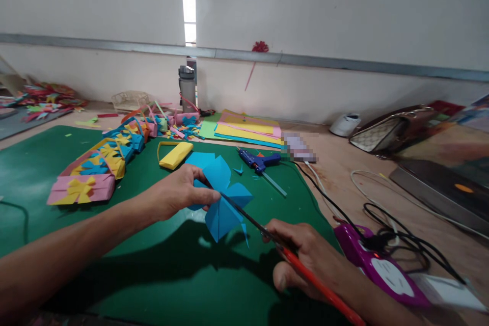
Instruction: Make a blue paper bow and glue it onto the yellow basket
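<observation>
My left hand pinches a folded blue paper flower near its middle, its petals spreading to the right and below. In my right hand is a pair of scissors with red handles. The blades point up and left and lie against the flower close to my left thumb. A thin blue offcut hangs at the lower petal. Just behind the flower lies a flat blue paper piece, partly hidden. Everything is held above the green mat.
A small yellow paper bag and a blue glue gun lie beyond my hands. Several paper bags with bows line the left. Coloured sheets and a bottle stand behind. A purple power strip with cables is right.
</observation>
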`<action>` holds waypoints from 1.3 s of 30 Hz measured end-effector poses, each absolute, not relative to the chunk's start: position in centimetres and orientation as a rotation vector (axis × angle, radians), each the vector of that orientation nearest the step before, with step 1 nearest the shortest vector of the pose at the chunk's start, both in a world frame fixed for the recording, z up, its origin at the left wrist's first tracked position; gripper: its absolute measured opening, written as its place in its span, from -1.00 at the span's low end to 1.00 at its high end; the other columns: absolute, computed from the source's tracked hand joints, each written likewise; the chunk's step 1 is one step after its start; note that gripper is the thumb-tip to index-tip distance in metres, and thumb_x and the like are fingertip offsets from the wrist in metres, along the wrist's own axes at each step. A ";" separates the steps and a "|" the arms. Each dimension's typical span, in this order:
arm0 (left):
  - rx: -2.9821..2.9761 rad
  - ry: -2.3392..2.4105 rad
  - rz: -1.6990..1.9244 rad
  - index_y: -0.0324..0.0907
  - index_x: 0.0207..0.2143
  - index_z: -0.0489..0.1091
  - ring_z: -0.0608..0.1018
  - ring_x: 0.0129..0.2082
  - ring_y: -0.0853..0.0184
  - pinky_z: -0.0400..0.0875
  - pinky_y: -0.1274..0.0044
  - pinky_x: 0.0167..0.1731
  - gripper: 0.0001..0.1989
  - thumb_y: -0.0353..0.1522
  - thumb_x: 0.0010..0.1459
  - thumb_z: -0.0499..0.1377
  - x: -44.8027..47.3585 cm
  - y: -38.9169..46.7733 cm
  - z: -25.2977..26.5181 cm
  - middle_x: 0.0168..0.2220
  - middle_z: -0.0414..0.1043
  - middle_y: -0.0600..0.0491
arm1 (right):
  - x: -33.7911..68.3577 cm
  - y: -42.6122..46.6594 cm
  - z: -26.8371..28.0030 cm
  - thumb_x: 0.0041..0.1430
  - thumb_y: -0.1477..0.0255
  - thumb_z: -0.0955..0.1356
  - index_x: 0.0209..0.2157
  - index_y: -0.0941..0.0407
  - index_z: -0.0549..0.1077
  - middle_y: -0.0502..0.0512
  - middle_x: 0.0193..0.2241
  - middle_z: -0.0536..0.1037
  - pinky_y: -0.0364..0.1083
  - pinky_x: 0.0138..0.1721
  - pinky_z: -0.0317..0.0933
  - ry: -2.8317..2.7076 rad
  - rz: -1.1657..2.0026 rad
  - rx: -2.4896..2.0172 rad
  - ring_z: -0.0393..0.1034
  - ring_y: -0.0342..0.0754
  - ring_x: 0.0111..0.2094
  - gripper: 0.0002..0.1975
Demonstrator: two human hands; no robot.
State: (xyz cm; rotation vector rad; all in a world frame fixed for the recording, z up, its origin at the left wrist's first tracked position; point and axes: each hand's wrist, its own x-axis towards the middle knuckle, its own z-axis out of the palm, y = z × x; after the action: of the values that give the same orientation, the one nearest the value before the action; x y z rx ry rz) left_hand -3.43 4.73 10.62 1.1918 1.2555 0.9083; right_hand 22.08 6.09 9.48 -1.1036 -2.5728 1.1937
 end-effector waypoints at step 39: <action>1.408 1.158 1.041 -0.23 -0.55 0.33 0.43 -0.58 0.46 0.37 0.61 -0.51 -0.86 -0.37 0.02 0.17 -4.9 4.5 12.0 -0.59 0.38 0.16 | 22.3 6.3 10.0 -0.14 0.46 0.32 -0.44 0.08 0.18 -0.18 -0.63 0.18 -0.22 -0.61 -0.13 -2.460 1.333 -1.143 -0.04 -0.22 -0.61 -0.80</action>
State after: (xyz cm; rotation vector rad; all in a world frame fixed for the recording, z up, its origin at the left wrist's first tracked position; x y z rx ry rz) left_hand -4.92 4.49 12.00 1.4084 1.1576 1.0406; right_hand 22.34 6.30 10.04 -1.1426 -2.4598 1.3329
